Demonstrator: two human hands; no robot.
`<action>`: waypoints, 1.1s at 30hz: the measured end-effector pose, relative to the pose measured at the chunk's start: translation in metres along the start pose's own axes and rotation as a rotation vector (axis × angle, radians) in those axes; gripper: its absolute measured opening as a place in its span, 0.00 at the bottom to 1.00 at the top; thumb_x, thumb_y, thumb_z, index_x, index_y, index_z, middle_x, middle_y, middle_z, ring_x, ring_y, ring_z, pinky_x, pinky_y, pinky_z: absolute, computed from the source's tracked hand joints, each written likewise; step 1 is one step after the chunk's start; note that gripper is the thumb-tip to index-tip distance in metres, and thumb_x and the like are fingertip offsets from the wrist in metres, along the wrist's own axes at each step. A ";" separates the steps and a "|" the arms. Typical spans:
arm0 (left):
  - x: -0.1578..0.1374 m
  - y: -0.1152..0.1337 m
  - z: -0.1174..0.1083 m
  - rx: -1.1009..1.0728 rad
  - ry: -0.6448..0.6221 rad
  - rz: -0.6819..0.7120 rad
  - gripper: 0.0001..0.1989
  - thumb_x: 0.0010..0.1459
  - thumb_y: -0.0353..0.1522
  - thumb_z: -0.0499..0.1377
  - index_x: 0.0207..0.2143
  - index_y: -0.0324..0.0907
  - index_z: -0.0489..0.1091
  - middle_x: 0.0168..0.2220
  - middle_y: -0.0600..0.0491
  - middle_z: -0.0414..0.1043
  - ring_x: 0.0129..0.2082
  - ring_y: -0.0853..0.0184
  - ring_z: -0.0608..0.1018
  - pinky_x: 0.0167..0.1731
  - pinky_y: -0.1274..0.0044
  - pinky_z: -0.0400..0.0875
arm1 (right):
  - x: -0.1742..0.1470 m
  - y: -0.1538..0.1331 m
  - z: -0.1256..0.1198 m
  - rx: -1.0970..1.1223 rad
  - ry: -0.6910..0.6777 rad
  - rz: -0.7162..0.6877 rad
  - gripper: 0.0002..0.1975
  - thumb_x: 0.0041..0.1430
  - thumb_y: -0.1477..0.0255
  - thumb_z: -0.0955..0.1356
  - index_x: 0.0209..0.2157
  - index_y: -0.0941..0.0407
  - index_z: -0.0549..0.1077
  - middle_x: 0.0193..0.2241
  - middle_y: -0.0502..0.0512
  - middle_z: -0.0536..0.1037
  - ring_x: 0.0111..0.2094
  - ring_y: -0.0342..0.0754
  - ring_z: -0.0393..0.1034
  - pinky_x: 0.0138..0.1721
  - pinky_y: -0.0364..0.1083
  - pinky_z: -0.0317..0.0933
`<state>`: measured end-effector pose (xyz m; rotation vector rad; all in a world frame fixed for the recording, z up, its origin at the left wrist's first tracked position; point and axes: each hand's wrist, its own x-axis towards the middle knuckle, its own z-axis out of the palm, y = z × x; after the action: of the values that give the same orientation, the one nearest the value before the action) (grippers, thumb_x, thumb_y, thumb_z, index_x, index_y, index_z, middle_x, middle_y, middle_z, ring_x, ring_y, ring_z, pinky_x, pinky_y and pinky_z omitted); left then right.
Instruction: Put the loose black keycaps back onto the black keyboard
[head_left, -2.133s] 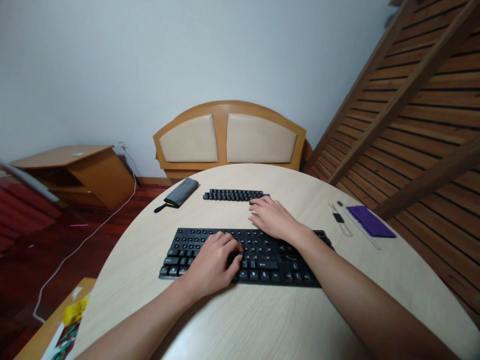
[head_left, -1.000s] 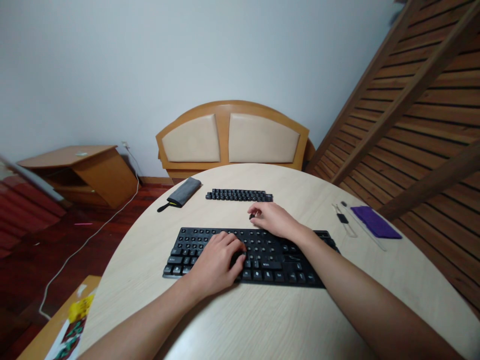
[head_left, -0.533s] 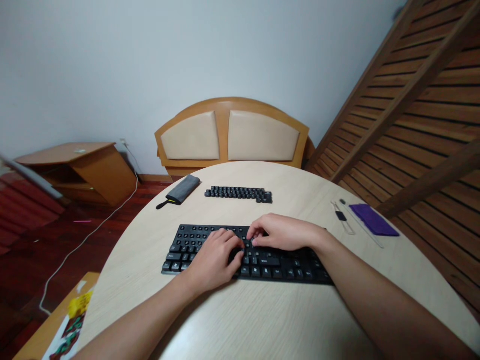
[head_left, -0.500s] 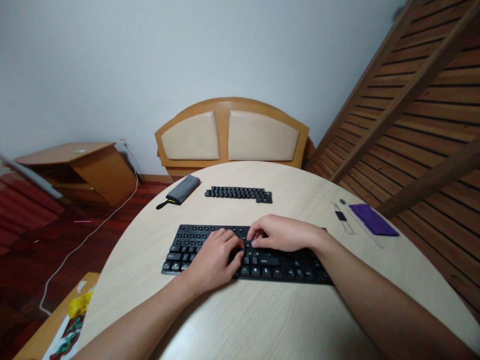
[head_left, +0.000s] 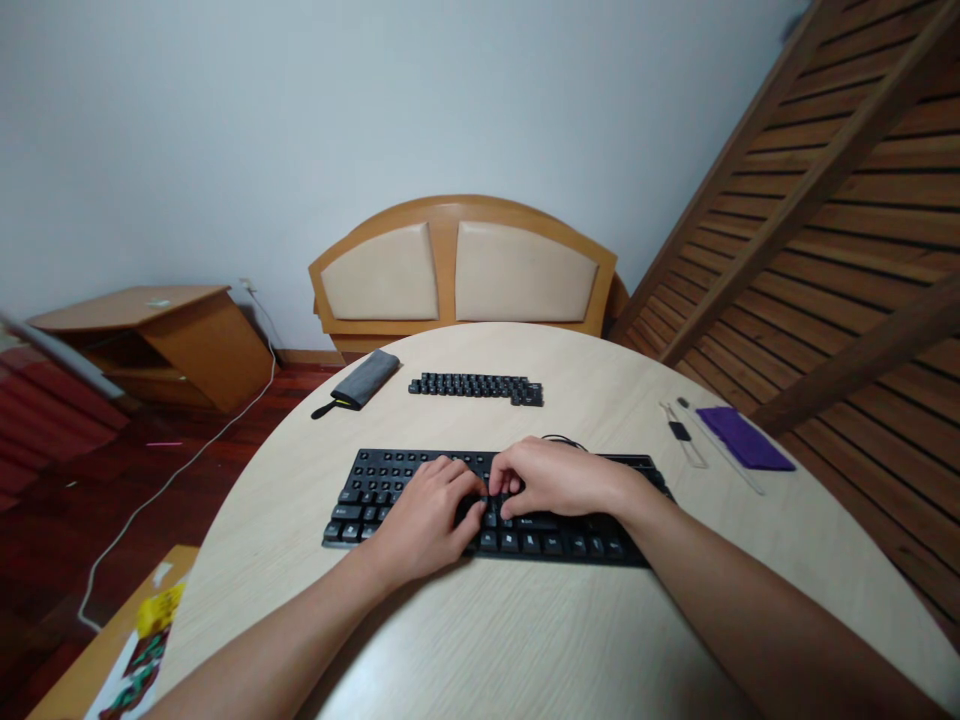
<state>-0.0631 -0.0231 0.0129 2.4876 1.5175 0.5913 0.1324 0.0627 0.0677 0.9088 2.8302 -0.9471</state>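
Note:
A black keyboard (head_left: 577, 547) lies on the round table in front of me, with bare key sockets across its upper left rows and keycaps on the lower rows. My left hand (head_left: 439, 510) rests over its middle, thumb and fingers curled together at the keys. Close beside it, my right hand (head_left: 555, 480) reaches in from the right with bent fingers and thumb down at the same spot. Whatever lies between the fingertips of either hand is too small and hidden to make out. Beyond the keyboard, loose black keycaps (head_left: 476, 386) stand in neat rows.
A grey pouch (head_left: 365, 378) lies at the table's far left. To the right are a wire keycap puller (head_left: 681, 432), a thin brush (head_left: 724, 447) and a folded purple cloth (head_left: 744, 438). Behind the table (head_left: 570, 640) stands a padded headboard (head_left: 450, 270).
My right hand has shifted a little towards me and left, uncovering the keyboard's upper right edge and a cable behind it. My left hand stays nearly in place.

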 end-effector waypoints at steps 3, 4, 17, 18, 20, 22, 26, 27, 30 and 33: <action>0.001 0.001 -0.001 -0.001 -0.014 0.002 0.05 0.64 0.31 0.54 0.39 0.43 0.70 0.38 0.50 0.71 0.40 0.59 0.71 0.43 0.67 0.65 | 0.001 0.001 0.003 -0.030 0.023 -0.034 0.09 0.51 0.71 0.74 0.38 0.53 0.80 0.34 0.51 0.82 0.37 0.48 0.75 0.35 0.42 0.61; 0.001 0.001 -0.001 -0.002 -0.017 0.004 0.05 0.64 0.31 0.54 0.39 0.43 0.70 0.38 0.50 0.71 0.41 0.59 0.70 0.43 0.67 0.65 | 0.001 0.002 0.003 -0.036 0.032 -0.041 0.09 0.51 0.71 0.74 0.37 0.53 0.80 0.35 0.51 0.82 0.37 0.48 0.75 0.36 0.42 0.61; 0.000 0.001 -0.001 0.007 -0.001 0.000 0.05 0.64 0.31 0.54 0.38 0.43 0.69 0.37 0.49 0.72 0.41 0.58 0.71 0.42 0.66 0.66 | -0.001 -0.002 0.001 0.009 0.036 -0.012 0.09 0.51 0.72 0.73 0.36 0.53 0.77 0.33 0.49 0.80 0.35 0.46 0.74 0.33 0.42 0.60; 0.000 0.002 -0.002 0.009 -0.002 0.000 0.05 0.64 0.31 0.54 0.38 0.43 0.69 0.37 0.50 0.72 0.41 0.58 0.71 0.42 0.66 0.66 | -0.001 -0.003 0.000 0.006 0.041 -0.010 0.08 0.52 0.72 0.72 0.36 0.53 0.77 0.33 0.49 0.81 0.34 0.46 0.74 0.32 0.42 0.59; 0.000 0.002 -0.002 0.010 0.001 0.001 0.05 0.64 0.31 0.54 0.37 0.43 0.69 0.37 0.50 0.71 0.40 0.59 0.71 0.41 0.67 0.66 | -0.002 -0.005 0.000 -0.001 0.045 -0.008 0.07 0.53 0.74 0.71 0.36 0.53 0.77 0.32 0.49 0.81 0.34 0.45 0.74 0.32 0.41 0.59; 0.000 0.001 -0.002 0.012 0.003 0.002 0.05 0.64 0.31 0.54 0.37 0.43 0.69 0.36 0.50 0.71 0.40 0.59 0.71 0.41 0.67 0.66 | -0.002 -0.006 0.000 -0.007 0.043 -0.010 0.07 0.53 0.75 0.71 0.36 0.53 0.77 0.32 0.49 0.81 0.34 0.45 0.74 0.32 0.41 0.59; 0.000 0.000 -0.001 0.011 -0.003 0.001 0.05 0.64 0.31 0.54 0.38 0.43 0.69 0.37 0.50 0.71 0.41 0.59 0.71 0.43 0.66 0.66 | -0.002 -0.006 -0.001 -0.006 0.026 0.010 0.06 0.55 0.73 0.70 0.36 0.53 0.77 0.33 0.50 0.81 0.34 0.46 0.74 0.33 0.42 0.59; 0.000 0.000 -0.001 0.009 -0.006 -0.001 0.05 0.64 0.31 0.54 0.38 0.43 0.69 0.37 0.50 0.71 0.40 0.59 0.71 0.43 0.66 0.66 | -0.001 -0.006 -0.001 -0.003 0.020 0.018 0.06 0.56 0.73 0.70 0.36 0.54 0.77 0.33 0.50 0.81 0.34 0.46 0.74 0.33 0.42 0.60; 0.000 0.000 0.000 0.007 -0.013 -0.003 0.04 0.63 0.31 0.55 0.38 0.43 0.69 0.37 0.50 0.71 0.40 0.59 0.71 0.43 0.66 0.66 | 0.000 -0.005 0.000 0.018 0.007 0.021 0.06 0.56 0.73 0.70 0.37 0.55 0.77 0.33 0.51 0.81 0.34 0.47 0.74 0.34 0.42 0.61; 0.000 0.000 0.000 0.005 -0.003 -0.001 0.05 0.63 0.31 0.55 0.39 0.43 0.70 0.38 0.50 0.72 0.41 0.59 0.71 0.43 0.66 0.66 | 0.002 -0.001 0.002 0.063 0.003 0.018 0.07 0.57 0.74 0.69 0.38 0.56 0.77 0.32 0.52 0.81 0.34 0.47 0.75 0.34 0.42 0.63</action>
<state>-0.0631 -0.0232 0.0124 2.4903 1.5207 0.5845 0.1294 0.0621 0.0667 0.9411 2.8045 -1.0390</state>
